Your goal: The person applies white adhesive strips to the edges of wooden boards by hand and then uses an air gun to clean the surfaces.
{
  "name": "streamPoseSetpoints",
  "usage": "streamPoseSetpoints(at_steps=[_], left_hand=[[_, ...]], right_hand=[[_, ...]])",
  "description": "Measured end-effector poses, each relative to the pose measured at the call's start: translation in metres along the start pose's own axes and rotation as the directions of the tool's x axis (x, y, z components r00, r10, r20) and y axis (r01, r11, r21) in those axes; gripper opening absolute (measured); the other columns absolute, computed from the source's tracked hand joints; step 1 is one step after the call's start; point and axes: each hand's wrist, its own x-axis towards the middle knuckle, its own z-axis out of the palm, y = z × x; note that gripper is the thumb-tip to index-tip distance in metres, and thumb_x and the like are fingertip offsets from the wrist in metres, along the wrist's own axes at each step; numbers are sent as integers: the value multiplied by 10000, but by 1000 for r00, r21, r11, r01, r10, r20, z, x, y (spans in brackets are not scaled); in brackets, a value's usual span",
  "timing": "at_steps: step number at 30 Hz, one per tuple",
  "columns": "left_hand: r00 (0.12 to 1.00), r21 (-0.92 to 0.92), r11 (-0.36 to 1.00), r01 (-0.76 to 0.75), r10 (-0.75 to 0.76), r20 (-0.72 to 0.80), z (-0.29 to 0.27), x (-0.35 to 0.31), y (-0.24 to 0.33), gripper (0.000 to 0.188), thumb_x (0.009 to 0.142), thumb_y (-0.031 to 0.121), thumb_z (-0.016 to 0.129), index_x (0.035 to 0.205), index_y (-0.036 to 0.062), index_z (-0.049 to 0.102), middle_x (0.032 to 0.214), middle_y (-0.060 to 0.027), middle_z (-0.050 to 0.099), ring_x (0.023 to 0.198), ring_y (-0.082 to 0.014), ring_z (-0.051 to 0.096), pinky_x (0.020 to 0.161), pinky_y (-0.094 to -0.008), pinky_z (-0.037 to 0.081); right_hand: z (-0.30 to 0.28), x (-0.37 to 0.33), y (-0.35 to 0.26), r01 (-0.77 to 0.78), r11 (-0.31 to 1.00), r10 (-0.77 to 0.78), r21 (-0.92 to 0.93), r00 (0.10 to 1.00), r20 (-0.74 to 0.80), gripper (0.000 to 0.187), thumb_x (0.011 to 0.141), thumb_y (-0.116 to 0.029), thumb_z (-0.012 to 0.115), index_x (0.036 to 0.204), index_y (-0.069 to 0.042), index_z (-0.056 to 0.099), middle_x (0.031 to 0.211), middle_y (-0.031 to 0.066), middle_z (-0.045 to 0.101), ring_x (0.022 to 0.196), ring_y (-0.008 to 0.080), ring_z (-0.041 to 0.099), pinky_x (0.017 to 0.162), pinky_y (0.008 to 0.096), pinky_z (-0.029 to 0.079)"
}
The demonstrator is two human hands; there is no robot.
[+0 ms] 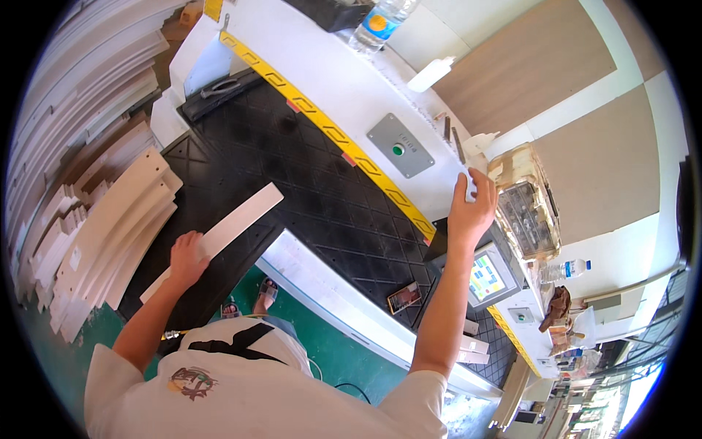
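My left hand (188, 261) lies closed over the side of a long, narrow, pale board (245, 212), which slants across the black ribbed bed (307, 164) at the left. Raised at the right, my right hand (472, 206) is near the edge of the white machine housing (329, 80). Its fingers are curled toward the thumb, and a small white patch shows between them; whether this is a held thing or the surface behind is unclear. Below that forearm is a touchscreen panel (484, 276).
Stacked pale boards (110, 227) crowd the left side. A green button plate (401, 145) sits on the housing above a yellow strip (329, 130). Bottles (380, 25) and a worn clear case (525, 201) stand on top. A phone-like slab (404, 298) lies on the bed.
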Motion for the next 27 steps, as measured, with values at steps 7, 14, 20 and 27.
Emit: streamPoseSetpoints(at_steps=[7,14,20,27], left_hand=[[999,37,998,-47,47,-1,50,58,40,756,724,154,852,1403,74,530,1314,-130,593,1261,-366,544,1030,-505,464],[983,15,993,-114,110,147,51,64,70,695,718,166,837,1354,73,572,1314,-132,613,1246,-368,560,1031,-507,465],[904,-139,908,-396,360,-229,-11,153,195,342,803,84,787,1128,66,684,1152,-134,666,1086,-346,628,937,-442,521],[660,-319,580,-750,624,-417,-101,328,426,246,984,283,673,1076,56,693,1088,-146,670,1056,-344,636,939,-480,513]], right_hand=[[38,34,32,181,981,-174,-66,979,105,432,769,-184,868,1165,-70,738,1339,129,602,1255,377,532,1037,509,451],[52,50,33,214,976,-206,-34,966,155,225,796,-164,841,999,-74,800,1348,80,640,1316,349,513,1054,509,434],[12,28,1,130,991,-119,35,968,-223,156,800,-36,811,945,-56,755,1224,85,710,1215,362,591,1016,486,469],[-12,-108,-45,-324,371,185,870,944,273,127,850,13,767,956,-7,699,1019,148,740,961,271,711,867,383,557]])
